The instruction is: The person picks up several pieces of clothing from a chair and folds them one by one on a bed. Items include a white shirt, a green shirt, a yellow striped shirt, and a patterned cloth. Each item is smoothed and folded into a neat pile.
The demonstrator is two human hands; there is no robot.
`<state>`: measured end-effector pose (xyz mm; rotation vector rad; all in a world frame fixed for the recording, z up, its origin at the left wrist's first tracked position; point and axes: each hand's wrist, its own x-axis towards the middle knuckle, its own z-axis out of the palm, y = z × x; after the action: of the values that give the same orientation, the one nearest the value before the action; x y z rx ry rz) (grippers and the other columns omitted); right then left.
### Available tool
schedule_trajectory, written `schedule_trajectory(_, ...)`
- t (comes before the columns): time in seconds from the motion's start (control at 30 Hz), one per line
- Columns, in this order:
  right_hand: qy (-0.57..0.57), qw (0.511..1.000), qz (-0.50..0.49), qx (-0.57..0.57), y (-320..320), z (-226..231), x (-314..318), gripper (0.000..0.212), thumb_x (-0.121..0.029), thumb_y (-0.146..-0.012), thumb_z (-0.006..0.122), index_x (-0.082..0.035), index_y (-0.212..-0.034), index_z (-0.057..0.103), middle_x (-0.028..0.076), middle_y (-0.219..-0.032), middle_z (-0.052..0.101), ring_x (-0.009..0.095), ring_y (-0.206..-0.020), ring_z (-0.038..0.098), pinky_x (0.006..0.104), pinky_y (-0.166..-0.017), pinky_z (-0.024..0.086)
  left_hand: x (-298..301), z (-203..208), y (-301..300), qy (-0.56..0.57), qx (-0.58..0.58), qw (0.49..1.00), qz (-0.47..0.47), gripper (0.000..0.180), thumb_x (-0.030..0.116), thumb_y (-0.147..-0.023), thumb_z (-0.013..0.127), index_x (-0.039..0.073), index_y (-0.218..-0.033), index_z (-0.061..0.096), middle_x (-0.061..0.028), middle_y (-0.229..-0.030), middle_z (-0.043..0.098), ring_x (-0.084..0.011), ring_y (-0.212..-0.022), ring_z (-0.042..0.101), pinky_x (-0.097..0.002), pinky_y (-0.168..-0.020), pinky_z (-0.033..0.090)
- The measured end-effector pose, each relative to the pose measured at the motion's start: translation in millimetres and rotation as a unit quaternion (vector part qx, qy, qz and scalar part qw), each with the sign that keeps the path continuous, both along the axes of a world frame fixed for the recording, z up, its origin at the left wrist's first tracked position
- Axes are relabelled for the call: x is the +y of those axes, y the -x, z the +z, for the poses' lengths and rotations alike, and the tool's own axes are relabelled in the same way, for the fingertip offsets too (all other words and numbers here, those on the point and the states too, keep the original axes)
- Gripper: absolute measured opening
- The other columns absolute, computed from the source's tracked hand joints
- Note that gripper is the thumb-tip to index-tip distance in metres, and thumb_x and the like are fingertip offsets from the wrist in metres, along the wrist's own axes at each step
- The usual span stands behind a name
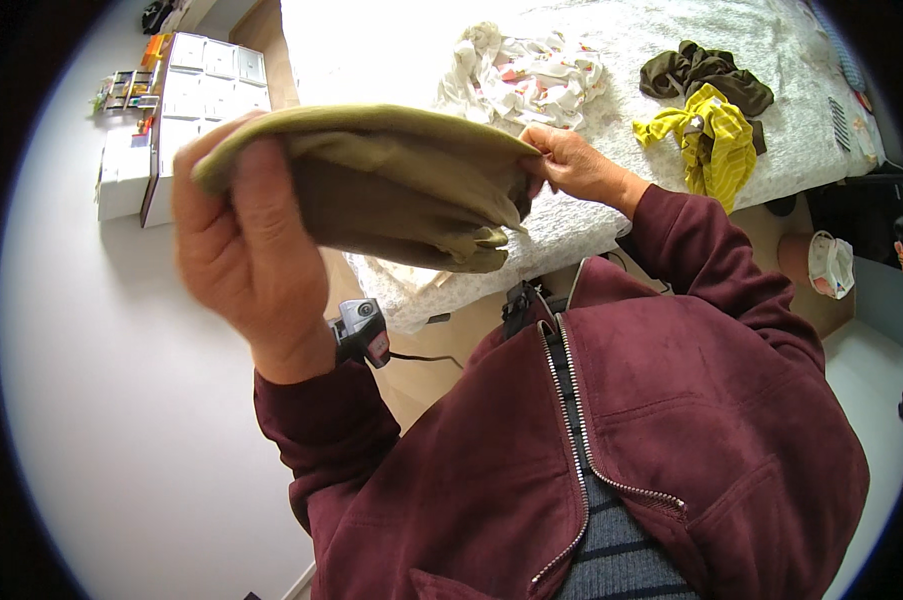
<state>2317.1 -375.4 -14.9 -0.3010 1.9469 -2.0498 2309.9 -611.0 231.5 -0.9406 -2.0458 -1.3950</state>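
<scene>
An olive-green cloth garment (401,190) hangs between my two hands in the air, its band-like upper edge drawn out from side to side. Its inner side sags below that edge in loose folds, so its exact kind is hard to make out. My left hand (246,225), slightly smeared by motion, grips the left end with the thumb on the near side. At the other end, my right hand (576,165) pinches the edge between thumb and fingers. A small grey camera-like device (361,325) is strapped at my left wrist.
Behind the garment is a bed with a white patterned cover (361,50). White printed clothing (521,80), a dark brown garment (711,75) and a yellow striped garment (711,145) lie on it. White drawers (211,85) stand at left; a lined bin (826,262) stands at right.
</scene>
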Motion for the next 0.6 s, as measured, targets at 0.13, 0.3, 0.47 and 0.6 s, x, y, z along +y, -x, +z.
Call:
schedule_trajectory(0.13,-0.053,0.995,0.078,0.032,-9,-9,-6,0.043,-0.012,-0.085,0.068,-0.002,-0.123,0.051,0.012,-0.106,0.066,0.018,-0.099,0.064,0.0334,-0.085,0.054,-14,16,-5,-0.010,0.042,0.999,0.020,0.022,0.021,-0.100,0.058,0.002,-0.108,0.063,-0.0058,-0.096,0.067,-0.0113,-0.086,0.063,-0.0231,-0.079,0.050)
schedule_trajectory(0.3,-0.115,0.983,0.126,0.073,-15,-31,-33,0.070,-0.006,-0.072,0.073,-0.004,-0.137,0.046,0.016,-0.119,0.063,0.024,-0.114,0.059,0.0360,-0.100,0.046,-25,24,-22,-0.053,0.037,0.996,0.062,0.024,0.024,-0.099,0.058,0.002,-0.108,0.063,-0.0067,-0.095,0.067,-0.0136,-0.086,0.064,-0.0247,-0.079,0.053)
schedule_trajectory(0.47,-0.179,0.968,0.172,0.044,-32,-49,-51,0.064,-0.009,-0.070,0.076,-0.005,-0.130,0.052,0.016,-0.107,0.066,0.026,-0.103,0.062,0.0366,-0.090,0.049,-47,29,-21,-0.071,0.061,0.987,0.133,0.028,0.028,-0.099,0.058,0.001,-0.107,0.064,-0.0085,-0.090,0.070,-0.0138,-0.077,0.069,-0.0231,-0.069,0.057)
schedule_trajectory(0.6,-0.096,0.986,0.135,-0.025,-31,-70,-36,0.042,-0.009,-0.074,0.077,-0.003,-0.113,0.061,0.007,-0.091,0.067,0.016,-0.087,0.061,0.0343,-0.077,0.051,-72,28,-21,-0.059,0.054,0.984,0.156,0.026,0.026,-0.099,0.058,0.002,-0.106,0.065,-0.0081,-0.090,0.071,-0.0128,-0.075,0.069,-0.0219,-0.068,0.057)
